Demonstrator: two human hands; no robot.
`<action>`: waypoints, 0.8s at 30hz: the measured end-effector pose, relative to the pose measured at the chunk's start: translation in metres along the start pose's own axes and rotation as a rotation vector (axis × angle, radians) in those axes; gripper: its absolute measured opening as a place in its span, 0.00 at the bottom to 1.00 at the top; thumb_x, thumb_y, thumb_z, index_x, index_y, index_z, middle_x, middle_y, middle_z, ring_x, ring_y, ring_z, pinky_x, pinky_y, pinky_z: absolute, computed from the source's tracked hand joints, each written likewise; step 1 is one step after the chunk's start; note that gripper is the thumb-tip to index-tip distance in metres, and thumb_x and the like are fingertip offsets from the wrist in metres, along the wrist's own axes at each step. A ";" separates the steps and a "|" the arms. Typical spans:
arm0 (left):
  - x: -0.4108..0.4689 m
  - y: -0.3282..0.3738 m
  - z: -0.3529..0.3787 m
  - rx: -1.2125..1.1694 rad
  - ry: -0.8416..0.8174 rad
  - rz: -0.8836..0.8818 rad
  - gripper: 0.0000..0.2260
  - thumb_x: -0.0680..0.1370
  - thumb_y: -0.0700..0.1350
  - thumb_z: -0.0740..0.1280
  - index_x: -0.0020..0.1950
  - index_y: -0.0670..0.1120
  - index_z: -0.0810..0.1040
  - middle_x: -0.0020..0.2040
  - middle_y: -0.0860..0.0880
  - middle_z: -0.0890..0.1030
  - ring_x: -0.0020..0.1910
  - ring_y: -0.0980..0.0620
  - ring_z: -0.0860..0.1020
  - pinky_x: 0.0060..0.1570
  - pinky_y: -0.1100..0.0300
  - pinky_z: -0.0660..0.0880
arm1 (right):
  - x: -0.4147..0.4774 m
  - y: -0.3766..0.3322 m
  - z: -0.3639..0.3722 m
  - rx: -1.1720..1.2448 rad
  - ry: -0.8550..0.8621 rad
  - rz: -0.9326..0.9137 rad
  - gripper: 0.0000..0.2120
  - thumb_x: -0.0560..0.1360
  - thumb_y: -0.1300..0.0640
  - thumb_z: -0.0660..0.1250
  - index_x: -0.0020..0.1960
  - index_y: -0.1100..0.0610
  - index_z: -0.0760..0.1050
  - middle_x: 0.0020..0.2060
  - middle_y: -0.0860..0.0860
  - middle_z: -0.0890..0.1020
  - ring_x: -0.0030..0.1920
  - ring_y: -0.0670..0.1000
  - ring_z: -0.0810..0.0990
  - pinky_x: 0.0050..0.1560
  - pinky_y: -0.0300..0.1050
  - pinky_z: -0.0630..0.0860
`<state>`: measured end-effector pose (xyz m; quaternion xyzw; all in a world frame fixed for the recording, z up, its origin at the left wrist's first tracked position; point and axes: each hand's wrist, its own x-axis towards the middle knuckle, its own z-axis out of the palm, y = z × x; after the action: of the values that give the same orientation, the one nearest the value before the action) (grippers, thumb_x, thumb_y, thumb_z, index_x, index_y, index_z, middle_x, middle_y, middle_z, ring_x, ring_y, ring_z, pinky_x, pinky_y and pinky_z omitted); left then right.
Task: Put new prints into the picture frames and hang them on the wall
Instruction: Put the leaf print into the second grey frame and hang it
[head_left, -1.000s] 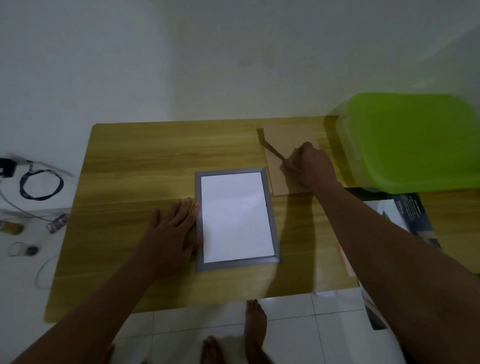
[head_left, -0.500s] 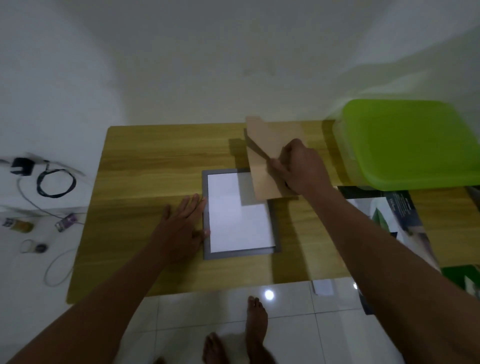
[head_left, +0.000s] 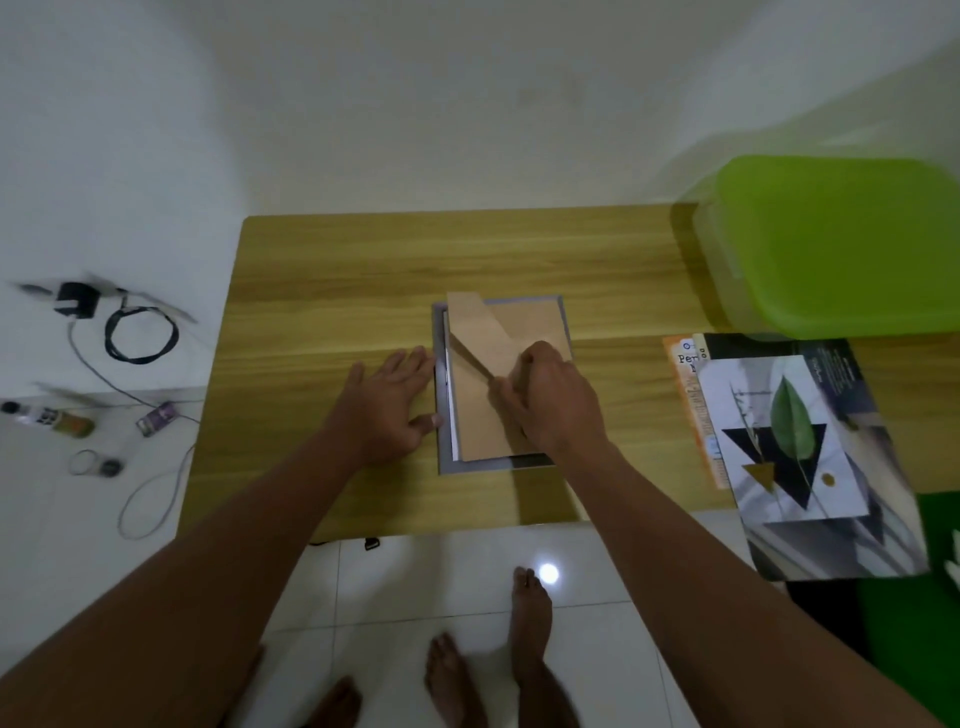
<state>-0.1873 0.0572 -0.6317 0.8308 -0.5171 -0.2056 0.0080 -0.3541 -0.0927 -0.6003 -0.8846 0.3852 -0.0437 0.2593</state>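
Wooden surface (head_left: 337, 270) by white wall (head_left: 467, 104); left hand (head_left: 387, 410) flat at the frame's (head_left: 488, 464) nine o'clock, right hand (head_left: 550, 405) grips backing board (head_left: 478, 421).

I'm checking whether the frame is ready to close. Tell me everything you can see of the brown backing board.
The backing board is a flat brown rectangle, cardboard or fibreboard by its look, with a stand strip running diagonally from its far left corner. It lies inside the grey frame, a sliver of white print showing along its left side. The right hand pinches it at the strip's near end; the left hand only touches the frame.
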 end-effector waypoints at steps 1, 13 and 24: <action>-0.001 -0.001 0.001 0.022 0.008 -0.006 0.37 0.76 0.66 0.53 0.80 0.53 0.45 0.80 0.54 0.46 0.79 0.49 0.44 0.74 0.39 0.47 | -0.002 0.000 0.001 -0.005 0.004 0.006 0.17 0.78 0.44 0.64 0.54 0.57 0.69 0.49 0.56 0.78 0.50 0.60 0.77 0.45 0.52 0.76; -0.001 -0.004 0.004 0.009 0.028 0.005 0.37 0.76 0.67 0.52 0.80 0.55 0.45 0.80 0.55 0.45 0.79 0.48 0.42 0.74 0.38 0.45 | -0.005 -0.008 0.005 -0.132 -0.003 0.029 0.19 0.79 0.41 0.62 0.57 0.56 0.69 0.48 0.53 0.79 0.46 0.55 0.79 0.39 0.46 0.69; -0.001 0.000 0.000 -0.033 0.008 -0.018 0.36 0.78 0.65 0.58 0.80 0.57 0.43 0.80 0.56 0.45 0.79 0.48 0.41 0.74 0.36 0.44 | -0.002 -0.003 0.007 -0.265 0.000 -0.129 0.22 0.77 0.39 0.64 0.59 0.56 0.70 0.53 0.53 0.78 0.52 0.55 0.78 0.42 0.45 0.68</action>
<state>-0.1874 0.0579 -0.6313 0.8361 -0.5061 -0.2108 0.0222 -0.3514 -0.0866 -0.6049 -0.9339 0.3300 -0.0091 0.1371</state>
